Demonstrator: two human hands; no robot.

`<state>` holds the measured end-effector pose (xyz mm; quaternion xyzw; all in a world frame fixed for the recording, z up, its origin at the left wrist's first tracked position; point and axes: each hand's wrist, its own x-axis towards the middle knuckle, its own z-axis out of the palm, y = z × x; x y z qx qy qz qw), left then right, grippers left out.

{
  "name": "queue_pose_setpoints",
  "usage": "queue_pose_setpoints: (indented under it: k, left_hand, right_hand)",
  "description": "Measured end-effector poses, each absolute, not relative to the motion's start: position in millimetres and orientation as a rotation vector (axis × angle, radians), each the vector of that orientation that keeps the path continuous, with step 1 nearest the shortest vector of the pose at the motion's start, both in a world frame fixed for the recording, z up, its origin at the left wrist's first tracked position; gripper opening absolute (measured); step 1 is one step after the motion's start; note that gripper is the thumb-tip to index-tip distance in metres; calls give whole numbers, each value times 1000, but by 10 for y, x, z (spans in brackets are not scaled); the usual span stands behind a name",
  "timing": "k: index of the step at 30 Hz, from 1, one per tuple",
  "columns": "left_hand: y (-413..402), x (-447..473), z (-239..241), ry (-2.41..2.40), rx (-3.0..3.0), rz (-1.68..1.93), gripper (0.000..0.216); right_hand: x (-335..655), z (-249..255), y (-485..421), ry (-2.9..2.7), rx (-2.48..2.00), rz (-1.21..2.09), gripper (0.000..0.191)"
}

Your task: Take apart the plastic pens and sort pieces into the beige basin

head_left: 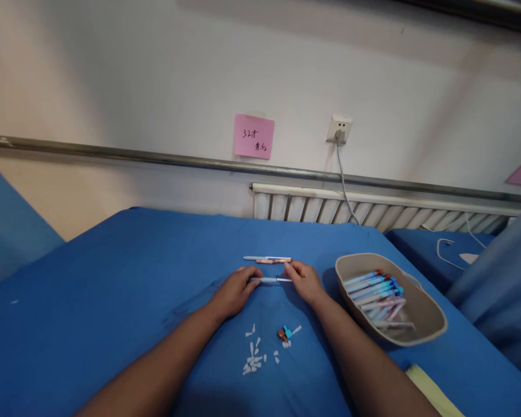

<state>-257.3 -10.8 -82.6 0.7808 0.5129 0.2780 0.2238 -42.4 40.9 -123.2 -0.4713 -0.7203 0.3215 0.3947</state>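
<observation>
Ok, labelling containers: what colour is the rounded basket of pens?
The basket is greyish brown, best in the head view.

Over there, a pink paper note (252, 140) and white plastic socket (341, 123) sit above a grey metal rail (178, 159).

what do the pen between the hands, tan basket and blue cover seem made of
The pen: probably smooth plastic, judging by its pale, even barrel. The tan basket: likely matte moulded plastic, with a smooth, rounded rim. The blue cover: dull fabric, apparently, from its soft creases.
</observation>
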Motion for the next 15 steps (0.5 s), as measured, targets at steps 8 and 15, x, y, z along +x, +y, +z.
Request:
queue_pose_setpoints:
  k: [8,15]
  left_hand:
    - [-265,-2337,-794,1254,2038,765,13]
    - [-290,-2271,-794,1270,1879,931,11]
  right_hand:
    - [-621,-1152,236,-1897,-1164,808,47]
    - [-765,-1160,142,-1758,-1112,984,50]
